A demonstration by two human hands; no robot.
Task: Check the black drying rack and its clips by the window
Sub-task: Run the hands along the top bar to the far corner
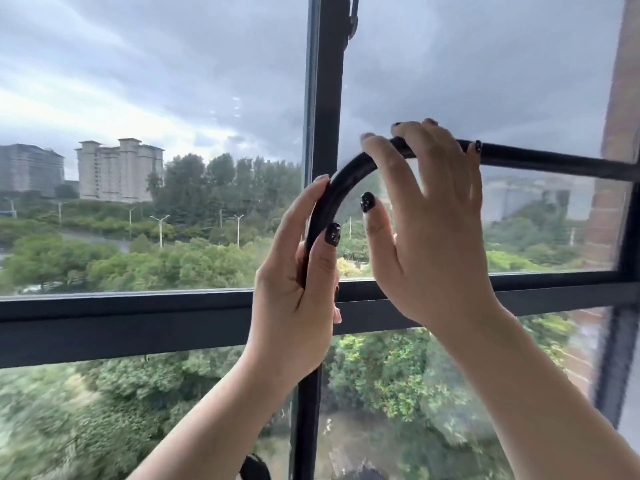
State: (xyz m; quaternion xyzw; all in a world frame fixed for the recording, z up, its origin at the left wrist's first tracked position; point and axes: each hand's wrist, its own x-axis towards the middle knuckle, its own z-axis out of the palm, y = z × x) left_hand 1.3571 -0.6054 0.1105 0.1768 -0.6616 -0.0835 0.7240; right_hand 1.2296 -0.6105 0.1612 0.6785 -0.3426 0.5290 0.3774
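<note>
The black drying rack [540, 159] is a round tube frame in front of the window. Its top bar runs right from a curved corner, and its upright drops down past the sill. My left hand [298, 289] wraps the upright just below the curve, thumb on the inner side. My right hand [429, 216] lies over the top bar at the corner, fingers hooked across it, thumb hanging below. A dark rounded piece [254, 467] shows at the bottom edge; I cannot tell whether it is a clip.
The dark window frame has a vertical mullion [327, 81] and a wide horizontal rail [121, 320] right behind the rack. A latch arm [354, 15] hangs at the top. A brick wall [620, 133] stands at the right. Trees and buildings lie outside.
</note>
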